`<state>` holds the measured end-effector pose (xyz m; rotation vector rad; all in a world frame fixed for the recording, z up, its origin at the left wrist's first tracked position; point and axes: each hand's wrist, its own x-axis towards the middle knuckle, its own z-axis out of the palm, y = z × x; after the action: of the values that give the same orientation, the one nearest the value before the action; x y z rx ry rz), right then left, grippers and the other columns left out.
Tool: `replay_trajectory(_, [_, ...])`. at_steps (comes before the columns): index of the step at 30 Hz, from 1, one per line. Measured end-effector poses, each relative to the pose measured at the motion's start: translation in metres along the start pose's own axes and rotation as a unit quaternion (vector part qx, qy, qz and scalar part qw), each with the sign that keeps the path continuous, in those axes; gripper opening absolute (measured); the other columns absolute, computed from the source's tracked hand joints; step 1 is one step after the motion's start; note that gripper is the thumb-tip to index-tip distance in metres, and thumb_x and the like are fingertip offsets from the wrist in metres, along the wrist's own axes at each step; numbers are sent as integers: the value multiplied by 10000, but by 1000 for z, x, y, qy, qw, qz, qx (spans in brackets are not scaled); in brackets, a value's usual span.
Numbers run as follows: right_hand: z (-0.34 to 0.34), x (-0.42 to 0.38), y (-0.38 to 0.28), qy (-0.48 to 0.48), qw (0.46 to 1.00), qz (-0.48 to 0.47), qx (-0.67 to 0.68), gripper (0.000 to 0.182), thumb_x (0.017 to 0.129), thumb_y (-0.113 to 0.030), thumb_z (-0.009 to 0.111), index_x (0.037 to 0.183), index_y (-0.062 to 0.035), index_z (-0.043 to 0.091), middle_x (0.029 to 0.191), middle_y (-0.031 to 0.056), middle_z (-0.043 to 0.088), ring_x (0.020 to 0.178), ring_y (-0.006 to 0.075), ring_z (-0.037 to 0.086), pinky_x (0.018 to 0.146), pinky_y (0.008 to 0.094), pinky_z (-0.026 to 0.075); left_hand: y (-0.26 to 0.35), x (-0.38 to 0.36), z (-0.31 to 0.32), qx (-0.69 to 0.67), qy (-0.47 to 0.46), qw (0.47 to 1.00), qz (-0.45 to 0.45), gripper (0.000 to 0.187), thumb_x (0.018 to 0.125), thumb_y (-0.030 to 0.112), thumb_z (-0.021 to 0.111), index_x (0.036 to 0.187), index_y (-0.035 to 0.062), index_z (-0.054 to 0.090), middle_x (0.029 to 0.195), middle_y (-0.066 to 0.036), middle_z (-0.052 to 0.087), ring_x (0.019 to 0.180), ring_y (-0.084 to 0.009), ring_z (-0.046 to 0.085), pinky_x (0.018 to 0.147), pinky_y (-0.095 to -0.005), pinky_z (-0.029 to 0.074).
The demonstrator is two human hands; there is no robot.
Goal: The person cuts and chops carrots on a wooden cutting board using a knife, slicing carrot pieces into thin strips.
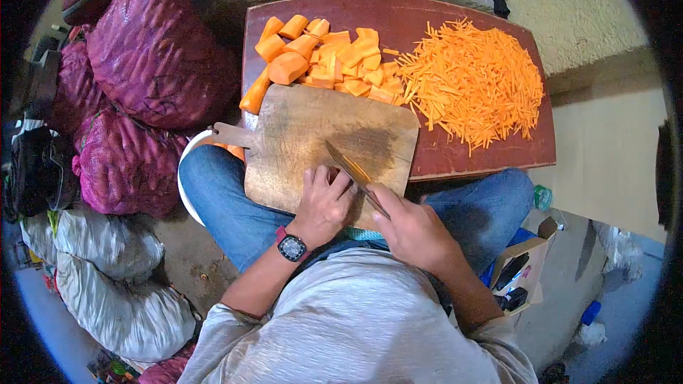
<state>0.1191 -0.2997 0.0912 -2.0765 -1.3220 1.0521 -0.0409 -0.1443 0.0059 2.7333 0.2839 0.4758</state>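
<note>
A wooden cutting board (284, 142) with a handle on its left lies in front of me, partly over the red table. My right hand (416, 231) grips a knife (348, 163), its blade slanting up and left across the board. Just right of the blade lie a few thin carrot strips (358, 166). My left hand (324, 203), with a watch on its wrist, rests on the board with curled fingers close to the blade's left side. Whatever is under those fingers is hidden.
Carrot chunks and slices (348, 57) lie behind the board on the red table (427, 160). A heap of shredded carrot (477, 85) covers the table's right side. Purple mesh sacks (156, 57) and white sacks (121, 299) stand at left. An opened box (523, 270) is at lower right.
</note>
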Motion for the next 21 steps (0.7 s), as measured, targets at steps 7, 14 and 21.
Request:
replay_trajectory(7, [-1, -17, -1, -15, 1000, -12, 1, 497, 1041, -175, 625, 1493, -71, 449, 1037, 284, 721, 906, 496, 727, 758, 590, 590, -1, -2, 0, 1, 10, 1000, 7, 341, 850, 171, 676, 1130, 4, 777, 1144, -108, 623, 1063, -331, 559, 914, -505, 413])
replay_trajectory(14, [-4, -6, -11, -10, 1000, 4, -2, 467, 1034, -138, 631, 1470, -38, 495, 1169, 308, 719, 1066, 519, 695, 845, 579, 576, -3, -5, 2, 7, 12, 1000, 12, 327, 853, 163, 676, 1118, -2, 774, 1147, -119, 618, 1065, -335, 560, 915, -508, 419])
replay_trajectory(21, [1, 5, -10, 7, 1000, -2, -3, 449, 1037, -136, 625, 1457, -32, 508, 1120, 313, 718, 1034, 527, 693, 825, 583, 567, -1, -6, 2, 5, 19, 1000, 17, 388, 843, 177, 704, 1178, -11, 755, 1152, -124, 615, 1070, -334, 559, 935, -511, 426])
